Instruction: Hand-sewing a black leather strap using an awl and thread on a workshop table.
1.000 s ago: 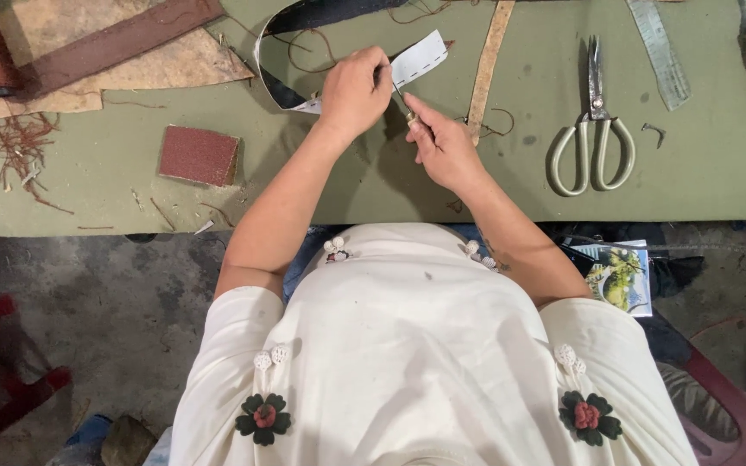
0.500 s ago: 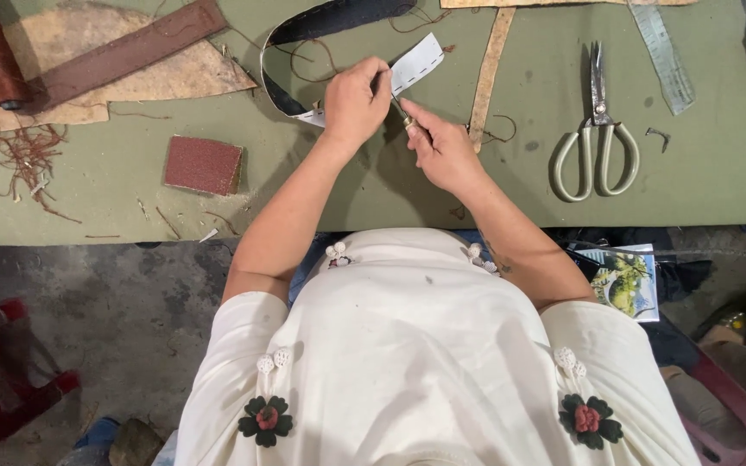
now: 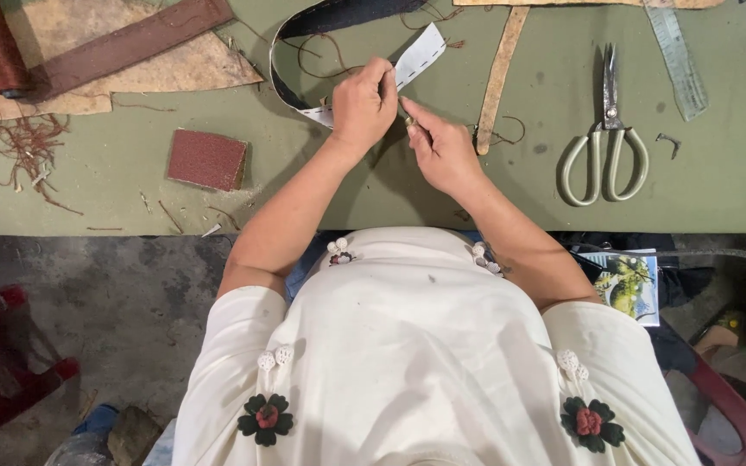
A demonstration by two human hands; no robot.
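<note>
Desk (image 3: 114, 185) front edge near torso; bare green surface between sandpaper block (image 3: 207, 159) and scissors (image 3: 604, 142); left hand (image 3: 363, 107) closed, pinching white stitched strap (image 3: 414, 56) at desk centre; right hand (image 3: 442, 145) closed beside it, fingertips pinching small item, too small to identify; strap's dark loop cut off at top.

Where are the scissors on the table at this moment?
In the head view, the scissors lie on the green table to the person's right, beyond the right hand, between a tan strip and a small metal hook.
</note>
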